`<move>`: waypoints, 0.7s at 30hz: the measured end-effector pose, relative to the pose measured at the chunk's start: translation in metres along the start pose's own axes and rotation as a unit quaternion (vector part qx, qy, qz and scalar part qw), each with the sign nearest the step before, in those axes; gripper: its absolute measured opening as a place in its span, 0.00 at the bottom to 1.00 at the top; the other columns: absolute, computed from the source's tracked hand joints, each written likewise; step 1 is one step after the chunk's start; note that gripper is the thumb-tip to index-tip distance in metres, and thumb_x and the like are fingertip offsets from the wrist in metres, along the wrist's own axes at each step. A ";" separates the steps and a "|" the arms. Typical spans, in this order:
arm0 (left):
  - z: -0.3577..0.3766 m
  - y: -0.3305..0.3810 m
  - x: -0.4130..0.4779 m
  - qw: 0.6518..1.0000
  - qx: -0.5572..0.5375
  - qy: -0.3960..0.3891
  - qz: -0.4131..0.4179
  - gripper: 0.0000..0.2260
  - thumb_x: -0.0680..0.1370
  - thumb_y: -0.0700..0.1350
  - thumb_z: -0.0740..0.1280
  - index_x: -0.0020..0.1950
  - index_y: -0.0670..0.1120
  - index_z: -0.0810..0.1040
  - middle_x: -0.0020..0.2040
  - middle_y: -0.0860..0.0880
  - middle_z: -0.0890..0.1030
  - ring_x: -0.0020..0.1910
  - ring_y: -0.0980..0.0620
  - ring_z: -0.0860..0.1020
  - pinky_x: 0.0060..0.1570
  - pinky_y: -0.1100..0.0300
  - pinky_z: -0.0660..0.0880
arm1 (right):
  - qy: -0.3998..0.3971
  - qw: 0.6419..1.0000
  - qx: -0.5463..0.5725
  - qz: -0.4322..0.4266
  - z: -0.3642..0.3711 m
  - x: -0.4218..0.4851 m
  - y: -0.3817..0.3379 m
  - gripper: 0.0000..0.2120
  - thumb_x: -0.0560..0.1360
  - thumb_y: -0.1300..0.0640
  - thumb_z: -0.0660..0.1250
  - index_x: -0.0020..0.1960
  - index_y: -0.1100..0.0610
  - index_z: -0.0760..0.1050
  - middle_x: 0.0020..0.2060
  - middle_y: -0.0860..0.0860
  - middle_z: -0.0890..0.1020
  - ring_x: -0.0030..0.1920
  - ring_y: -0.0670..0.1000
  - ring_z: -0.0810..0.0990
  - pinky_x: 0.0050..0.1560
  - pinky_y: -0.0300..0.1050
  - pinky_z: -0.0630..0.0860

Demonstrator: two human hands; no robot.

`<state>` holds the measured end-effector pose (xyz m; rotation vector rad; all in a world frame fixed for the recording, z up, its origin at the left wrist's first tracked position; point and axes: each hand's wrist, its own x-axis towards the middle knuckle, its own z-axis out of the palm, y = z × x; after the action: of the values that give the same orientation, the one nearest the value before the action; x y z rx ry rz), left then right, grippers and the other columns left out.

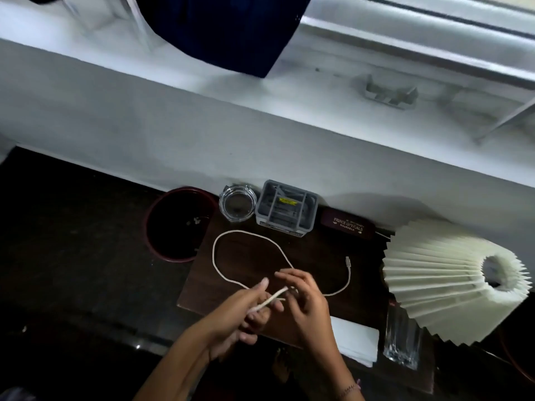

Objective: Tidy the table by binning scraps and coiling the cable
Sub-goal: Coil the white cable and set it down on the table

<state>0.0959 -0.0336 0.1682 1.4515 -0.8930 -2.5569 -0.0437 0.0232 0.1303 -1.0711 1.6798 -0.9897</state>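
From the head view, both hands meet over the near edge of the dark table [318, 256]. The left hand [246, 311] has its grip closed on one end of the white cable [215, 261], the doubled strand lying across its fingers. The right hand [307, 299] sits just right of that grip, fingers curled round the cable where it crosses. Beyond the grip the cable runs out in a wide loop on the table; right of the grip its other end curves up to a plug [348, 263]. Far left of the grip stands a dark red bin [150, 227] with pale scraps [193, 220] inside.
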 end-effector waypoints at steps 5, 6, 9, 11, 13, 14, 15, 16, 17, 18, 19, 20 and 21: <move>0.025 0.013 -0.007 0.993 -0.065 -0.070 0.067 0.09 0.72 0.50 0.61 0.40 0.45 0.74 0.24 0.55 0.67 0.24 0.59 0.66 0.30 0.67 0.65 | -0.017 0.995 0.072 0.070 0.011 -0.005 -0.011 0.15 0.72 0.68 0.63 0.48 0.50 0.80 0.46 0.48 0.84 0.50 0.44 0.81 0.50 0.37 0.76; 0.027 0.016 -0.008 0.992 -0.069 -0.078 0.074 0.08 0.73 0.49 0.62 0.40 0.45 0.77 0.25 0.54 0.69 0.26 0.59 0.69 0.32 0.66 0.68 | -0.013 0.991 0.096 0.088 0.013 -0.006 -0.013 0.12 0.72 0.63 0.63 0.48 0.50 0.80 0.44 0.47 0.85 0.48 0.44 0.82 0.47 0.35 0.77; 0.029 0.029 -0.004 0.983 -0.140 -0.078 0.090 0.10 0.77 0.38 0.58 0.54 0.41 0.77 0.30 0.50 0.78 0.28 0.58 0.77 0.32 0.68 0.76 | 0.010 0.988 0.090 0.123 0.018 -0.004 -0.013 0.07 0.76 0.54 0.62 0.42 0.46 0.77 0.36 0.46 0.83 0.42 0.41 0.81 0.38 0.30 0.75; 0.027 0.036 -0.001 0.972 -0.197 -0.078 0.097 0.10 0.79 0.33 0.53 0.54 0.38 0.72 0.36 0.46 0.84 0.33 0.54 0.83 0.36 0.64 0.80 | -0.011 0.989 0.049 0.141 0.023 -0.006 -0.009 0.14 0.76 0.62 0.62 0.39 0.45 0.75 0.33 0.44 0.81 0.39 0.39 0.80 0.36 0.32 0.74; 0.027 0.042 0.004 0.959 -0.252 -0.080 0.102 0.10 0.78 0.29 0.50 0.48 0.39 0.69 0.42 0.40 0.85 0.41 0.48 0.85 0.42 0.58 0.82 | -0.040 0.988 0.023 0.147 0.030 -0.010 -0.008 0.13 0.76 0.65 0.61 0.42 0.49 0.76 0.34 0.45 0.81 0.39 0.38 0.81 0.36 0.38 0.76; 0.027 0.044 0.006 0.954 -0.272 -0.074 0.101 0.12 0.78 0.28 0.49 0.45 0.39 0.68 0.43 0.38 0.84 0.42 0.46 0.84 0.44 0.55 0.82 | -0.053 0.988 0.021 0.147 0.034 -0.013 -0.010 0.11 0.76 0.65 0.61 0.45 0.51 0.77 0.37 0.47 0.82 0.41 0.41 0.82 0.38 0.41 0.78; 0.027 0.046 0.009 0.950 -0.289 -0.059 0.099 0.14 0.77 0.26 0.48 0.42 0.40 0.68 0.43 0.38 0.84 0.42 0.45 0.84 0.45 0.53 0.82 | -0.061 0.987 0.023 0.147 0.037 -0.014 -0.012 0.11 0.75 0.65 0.61 0.47 0.51 0.77 0.39 0.49 0.83 0.43 0.43 0.82 0.41 0.41 0.79; 0.027 0.048 0.011 0.947 -0.304 -0.036 0.097 0.15 0.76 0.25 0.47 0.41 0.41 0.67 0.41 0.38 0.85 0.40 0.46 0.84 0.45 0.52 0.81 | -0.065 0.987 0.019 0.143 0.038 -0.015 -0.014 0.12 0.75 0.65 0.60 0.48 0.49 0.76 0.41 0.49 0.83 0.44 0.43 0.82 0.42 0.39 0.79; 0.026 0.048 0.014 0.944 -0.314 -0.007 0.099 0.16 0.75 0.24 0.47 0.39 0.41 0.67 0.38 0.40 0.85 0.37 0.48 0.84 0.43 0.52 0.81 | -0.066 0.989 0.007 0.134 0.039 -0.015 -0.017 0.13 0.75 0.65 0.60 0.49 0.48 0.76 0.42 0.48 0.83 0.45 0.43 0.81 0.43 0.37 0.79; 0.023 0.049 0.017 0.941 -0.319 0.026 0.105 0.17 0.75 0.24 0.47 0.38 0.42 0.66 0.35 0.42 0.84 0.34 0.50 0.84 0.42 0.53 0.81 | -0.065 0.990 -0.009 0.121 0.039 -0.014 -0.020 0.13 0.75 0.64 0.60 0.51 0.49 0.75 0.42 0.48 0.83 0.44 0.43 0.81 0.43 0.37 0.78; 0.020 0.049 0.020 0.939 -0.318 0.058 0.118 0.17 0.74 0.23 0.47 0.38 0.42 0.66 0.32 0.43 0.84 0.32 0.52 0.83 0.40 0.55 0.81 | -0.061 0.992 -0.023 0.106 0.039 -0.014 -0.024 0.11 0.76 0.63 0.60 0.52 0.50 0.75 0.42 0.49 0.83 0.43 0.43 0.80 0.43 0.37 0.77; 0.016 0.049 0.022 0.936 -0.313 0.087 0.131 0.17 0.74 0.23 0.47 0.37 0.42 0.66 0.31 0.44 0.84 0.30 0.53 0.83 0.40 0.56 0.81 | -0.056 0.994 -0.039 0.090 0.039 -0.014 -0.027 0.08 0.76 0.62 0.60 0.50 0.52 0.75 0.42 0.49 0.82 0.42 0.44 0.79 0.42 0.38 0.75; 0.013 0.049 0.022 0.935 -0.305 0.109 0.143 0.17 0.74 0.23 0.48 0.37 0.42 0.66 0.30 0.44 0.84 0.30 0.53 0.83 0.40 0.58 0.81 | -0.052 0.994 -0.062 0.072 0.039 -0.013 -0.031 0.06 0.77 0.61 0.60 0.49 0.54 0.75 0.42 0.49 0.81 0.42 0.45 0.78 0.41 0.39 0.74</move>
<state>0.0627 -0.0761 0.1812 1.2570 -0.2138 -2.1222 0.0029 0.0198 0.1511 -1.0472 1.7252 -0.7343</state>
